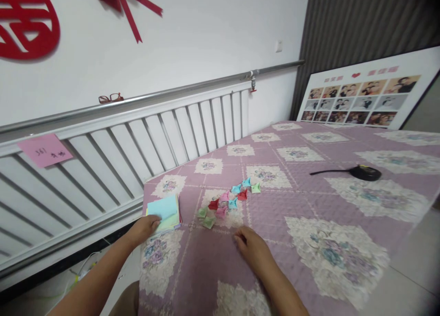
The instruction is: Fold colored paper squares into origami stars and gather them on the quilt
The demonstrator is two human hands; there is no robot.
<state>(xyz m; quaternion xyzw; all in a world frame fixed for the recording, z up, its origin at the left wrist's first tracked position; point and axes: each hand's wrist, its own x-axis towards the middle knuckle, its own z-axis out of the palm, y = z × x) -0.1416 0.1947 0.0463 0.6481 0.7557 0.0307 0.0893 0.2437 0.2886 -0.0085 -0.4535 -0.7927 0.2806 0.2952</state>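
Note:
My left hand [150,225] is at a stack of coloured square paper [173,221] near the table's left edge. Its thumb and fingers pinch the near edge of the light-blue top sheet [162,207], and pale green paper shows beneath. My right hand [250,246] rests on the tablecloth with its fingers curled in and nothing visible in them. Just beyond it lies a group of small folded paper pieces, among them a red one [213,204], a blue one [246,182], a pink one [221,212] and a green one [208,222].
A purple floral tablecloth [271,215] covers the table. A black object with a long thin tail [365,172] lies at the right. Beyond the left edge is a white radiator [172,135] with a pink note [45,150]. A photo board [367,93] leans at the back.

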